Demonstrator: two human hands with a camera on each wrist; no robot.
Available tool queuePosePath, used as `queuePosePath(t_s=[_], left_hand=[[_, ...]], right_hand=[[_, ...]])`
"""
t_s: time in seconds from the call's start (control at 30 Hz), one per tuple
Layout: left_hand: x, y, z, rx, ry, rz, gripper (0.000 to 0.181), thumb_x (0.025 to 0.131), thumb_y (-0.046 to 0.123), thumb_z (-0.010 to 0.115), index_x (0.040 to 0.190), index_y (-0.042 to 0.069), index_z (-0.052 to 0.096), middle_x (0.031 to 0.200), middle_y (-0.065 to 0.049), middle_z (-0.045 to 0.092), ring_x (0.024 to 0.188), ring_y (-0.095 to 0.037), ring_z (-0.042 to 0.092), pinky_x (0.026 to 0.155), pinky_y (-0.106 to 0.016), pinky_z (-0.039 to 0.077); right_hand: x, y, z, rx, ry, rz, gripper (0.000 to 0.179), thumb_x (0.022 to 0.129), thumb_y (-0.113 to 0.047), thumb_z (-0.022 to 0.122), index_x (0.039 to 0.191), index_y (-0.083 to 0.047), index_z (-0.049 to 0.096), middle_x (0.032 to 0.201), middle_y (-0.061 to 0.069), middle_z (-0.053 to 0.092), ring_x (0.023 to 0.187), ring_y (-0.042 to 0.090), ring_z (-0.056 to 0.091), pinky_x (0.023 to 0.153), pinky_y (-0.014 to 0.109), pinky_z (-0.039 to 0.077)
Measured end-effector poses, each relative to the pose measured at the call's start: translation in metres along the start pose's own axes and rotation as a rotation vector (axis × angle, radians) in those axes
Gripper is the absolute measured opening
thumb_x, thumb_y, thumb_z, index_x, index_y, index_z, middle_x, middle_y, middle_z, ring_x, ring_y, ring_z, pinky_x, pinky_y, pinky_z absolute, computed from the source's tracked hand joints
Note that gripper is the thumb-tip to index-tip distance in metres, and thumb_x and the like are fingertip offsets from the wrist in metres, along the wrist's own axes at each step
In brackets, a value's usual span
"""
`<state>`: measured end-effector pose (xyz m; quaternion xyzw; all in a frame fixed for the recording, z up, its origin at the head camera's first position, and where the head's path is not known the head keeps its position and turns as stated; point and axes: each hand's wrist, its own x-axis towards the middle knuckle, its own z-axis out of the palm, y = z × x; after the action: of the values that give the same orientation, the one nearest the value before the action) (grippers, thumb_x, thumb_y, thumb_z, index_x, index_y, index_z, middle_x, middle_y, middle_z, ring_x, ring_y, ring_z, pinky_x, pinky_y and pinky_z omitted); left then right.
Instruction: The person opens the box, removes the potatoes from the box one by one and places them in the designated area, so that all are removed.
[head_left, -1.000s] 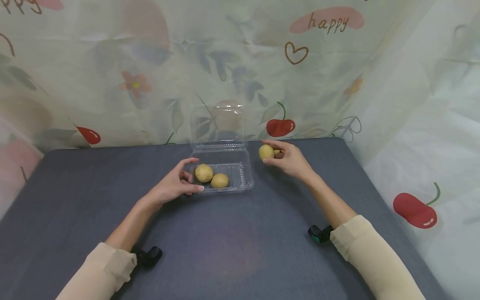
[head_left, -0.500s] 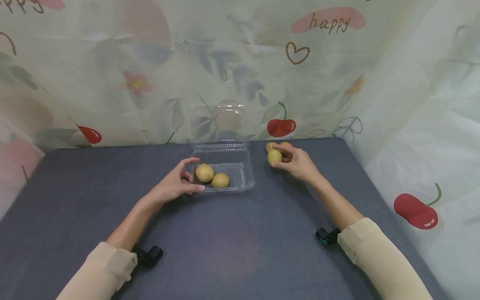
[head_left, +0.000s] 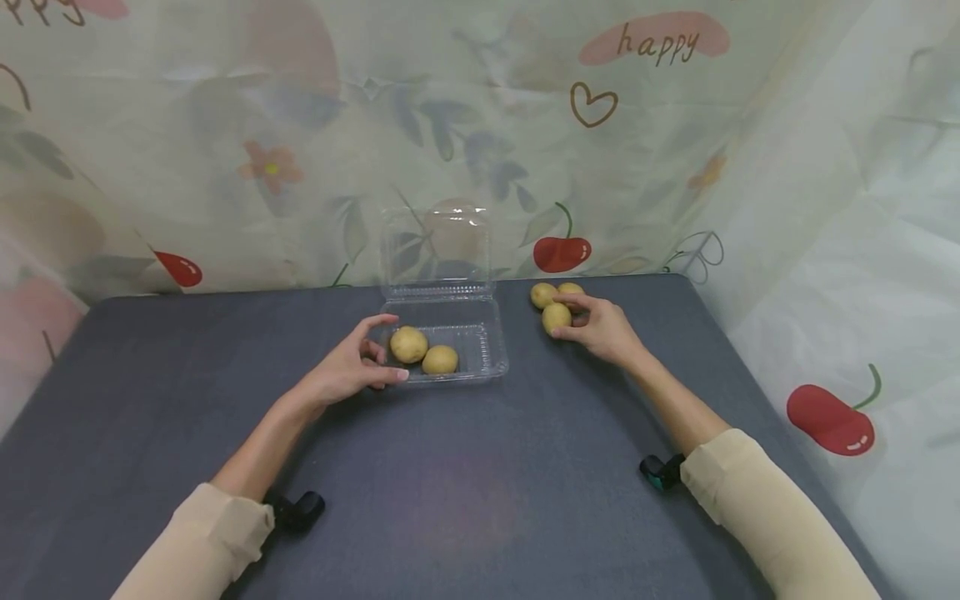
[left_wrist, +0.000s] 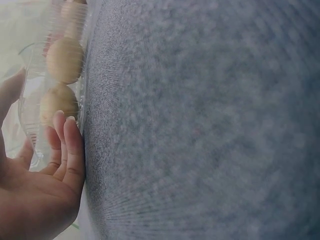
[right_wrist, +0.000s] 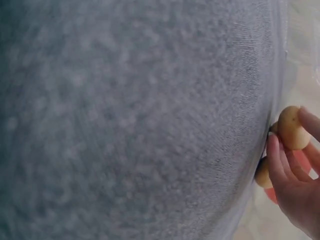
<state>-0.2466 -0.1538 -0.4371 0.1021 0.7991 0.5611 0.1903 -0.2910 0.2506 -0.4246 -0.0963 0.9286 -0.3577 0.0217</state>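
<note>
In the head view, a clear plastic clamshell box [head_left: 480, 350] stands with its lid raised at the back. Two potatoes [head_left: 408, 344] lie in its left part. My left hand [head_left: 348, 362] holds the box's left end, thumb at the front edge and index finger farther back; in the left wrist view its fingers [left_wrist: 74, 150] lie against the clear wall. To the right of the box, my right hand [head_left: 603, 327] pinches a potato [head_left: 557, 319] between thumb and fingers. Just behind it sit two more potatoes [head_left: 543, 295], partly covered by the held one and the hand.
A dark grey cloth covers the table [head_left: 450, 492]. At its back edge hangs a patterned curtain [head_left: 300, 208], right behind the box lid. A white sheet [head_left: 862, 250] hangs along the right side. Black wrist devices [head_left: 297, 511] sit by both sleeves.
The right hand has moved right and slightly nearer with its potato, and the two potatoes behind it show more fully. The left hand and the box have stayed in place.
</note>
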Motion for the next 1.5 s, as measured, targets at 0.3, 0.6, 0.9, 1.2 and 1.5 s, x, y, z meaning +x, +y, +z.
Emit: queuePosePath(t_s=[0.3, 0.6, 0.9, 1.2, 1.5], left_hand=[[-0.0018, -0.0013, -0.0004, 0.008, -0.007, 0.01, 0.09, 0.085, 0.019, 0.081, 0.154, 0.018, 0.024, 0.09, -0.01, 0.049, 0.072, -0.023, 0.061, 0.071, -0.036, 0.053], [-0.0006, -0.0009, 0.0, 0.002, -0.005, 0.016, 0.089, 0.085, 0.017, 0.08, 0.154, 0.017, 0.024, 0.089, -0.009, 0.049, 0.072, -0.023, 0.061, 0.071, -0.036, 0.054], [-0.0005, -0.0015, 0.0005, 0.006, -0.002, 0.014, 0.089, 0.085, 0.018, 0.08, 0.154, 0.018, 0.025, 0.089, -0.009, 0.05, 0.073, -0.023, 0.062, 0.072, -0.036, 0.054], [0.0009, -0.0024, 0.001, 0.001, -0.005, 0.027, 0.088, 0.085, 0.016, 0.08, 0.154, 0.016, 0.024, 0.088, -0.009, 0.05, 0.07, -0.021, 0.061, 0.071, -0.036, 0.054], [0.0009, -0.0013, 0.0009, -0.012, -0.008, 0.028, 0.087, 0.085, 0.014, 0.08, 0.153, 0.016, 0.025, 0.087, -0.008, 0.049, 0.068, -0.021, 0.06, 0.07, -0.036, 0.054]], right_hand=[[0.0, 0.0032, 0.0055, 0.013, 0.003, 0.01, 0.056, 0.085, -0.026, 0.082, 0.135, -0.015, 0.062, 0.119, 0.013, 0.068, 0.099, 0.025, 0.069, 0.077, 0.039, 0.053], [0.0005, 0.0049, 0.0068, 0.02, 0.006, 0.015, 0.054, 0.085, -0.026, 0.081, 0.134, -0.012, 0.063, 0.115, 0.014, 0.07, 0.106, 0.025, 0.068, 0.085, 0.042, 0.053], [0.0023, 0.0066, 0.0078, 0.022, 0.024, 0.039, 0.052, 0.085, -0.03, 0.081, 0.132, -0.014, 0.064, 0.115, 0.012, 0.071, 0.106, 0.023, 0.068, 0.084, 0.04, 0.053], [0.0018, 0.0043, 0.0034, 0.031, 0.031, 0.027, 0.05, 0.087, -0.028, 0.079, 0.132, -0.012, 0.064, 0.118, 0.012, 0.07, 0.108, 0.024, 0.067, 0.087, 0.042, 0.053], [0.0002, 0.0036, -0.0017, 0.073, 0.141, -0.032, 0.043, 0.088, -0.019, 0.078, 0.128, -0.008, 0.066, 0.12, 0.009, 0.069, 0.106, 0.023, 0.068, 0.089, 0.042, 0.052]])
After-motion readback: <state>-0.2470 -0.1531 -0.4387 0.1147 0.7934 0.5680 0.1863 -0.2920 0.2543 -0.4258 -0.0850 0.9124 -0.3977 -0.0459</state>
